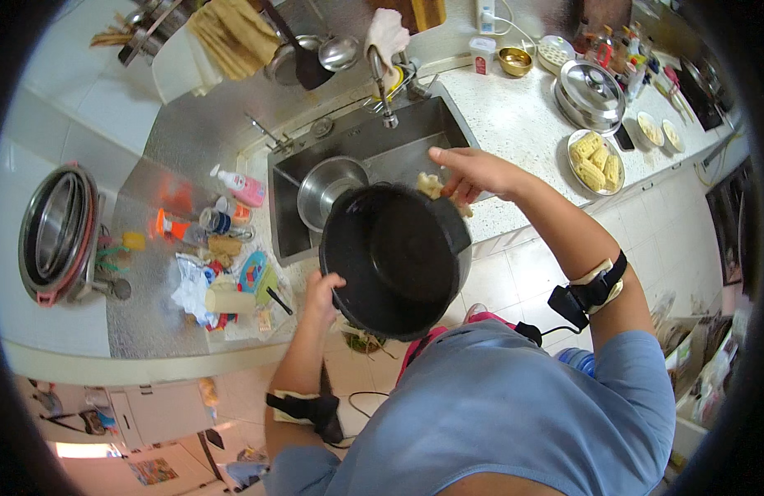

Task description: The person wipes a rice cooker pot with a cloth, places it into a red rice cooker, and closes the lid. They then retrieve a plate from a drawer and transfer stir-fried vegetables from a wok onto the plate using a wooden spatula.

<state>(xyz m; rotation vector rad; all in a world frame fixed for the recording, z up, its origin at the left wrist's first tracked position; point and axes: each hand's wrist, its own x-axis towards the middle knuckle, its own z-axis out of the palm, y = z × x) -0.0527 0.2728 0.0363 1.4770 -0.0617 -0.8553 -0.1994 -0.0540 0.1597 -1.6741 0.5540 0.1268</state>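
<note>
A large dark cooking pot (400, 263) is tilted, its black inside facing the camera, at the near edge of the sink (407, 155). My left hand (325, 296) grips its left rim, thumb over the edge. At the pot's upper right side is my right hand (472, 177), thumb raised; beneath its fingers shows a pale, lumpy piece of ginger or similar food (430, 185). Whether those fingers also hold the pot is hard to tell. A metal basin (332, 186) stands in the sink, partly behind the pot. The faucet (388, 115) hangs above the sink.
Right of the sink, the speckled counter (497, 124) bears a plate of corn pieces (596, 162), a lidded steel pot (590, 93), small bowls and a phone (623, 137). To the left are a pink pump bottle (245, 188), jars, bags and a black-handled knife (279, 301).
</note>
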